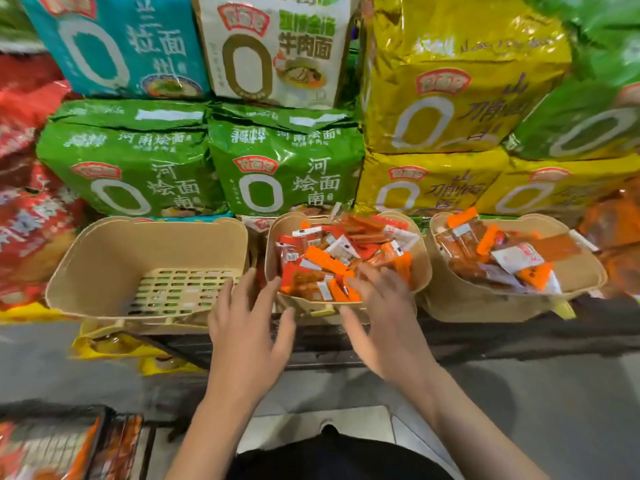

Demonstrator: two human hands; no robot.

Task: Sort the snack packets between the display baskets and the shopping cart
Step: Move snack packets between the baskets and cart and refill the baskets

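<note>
Three tan display baskets stand in a row on a low shelf. The left basket [104, 258] holds nothing and shows its slotted floor. Orange, red and white snack packets [332, 258] fill the middle basket [420, 268]. More such packets [512, 258] lie in the right basket [588, 275]. My left hand [246, 327] hovers with fingers spread at the middle basket's front left corner and holds nothing. My right hand [381, 306] is open too, its fingertips touching the packets at the front of the middle basket. At the bottom left, the shopping cart [104, 441] has packets inside.
Large noodle multipacks are stacked behind the baskets: green [284, 168], yellow [450, 98], teal [117, 46] and white [277, 46]. Red bags [27, 202] pile up on the left. Yellow bags [114, 348] lie under the shelf edge. Grey floor [519, 393] lies below.
</note>
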